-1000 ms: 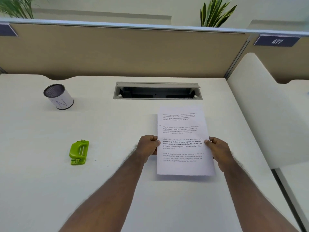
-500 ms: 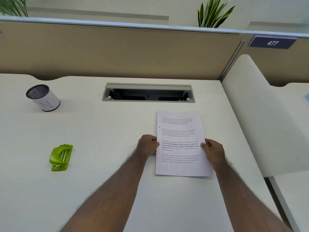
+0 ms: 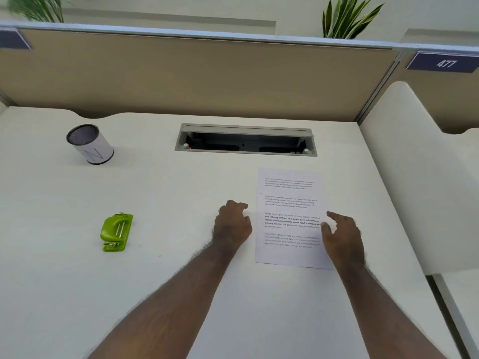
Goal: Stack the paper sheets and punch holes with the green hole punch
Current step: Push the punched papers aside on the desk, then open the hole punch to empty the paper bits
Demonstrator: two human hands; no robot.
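flanking paper sheets [image 3: 291, 218], both hands' grip open, empty.

One view only, from the person's head, wide-angle, looking forward and down across the desk [image 3: 160, 294] toward the partition [image 3: 197, 76] at its far edge. Both forearms reach in from the bottom edge, close to the lens; the plant [image 3: 347, 18] behind the partition is farthest

we see: desk [image 3: 155, 281] matt, smooth | sheets [image 3: 290, 255] matt printed paper | punch [image 3: 116, 231] glossy green plastic, metal strips | cup [image 3: 90, 145] mesh-rimmed
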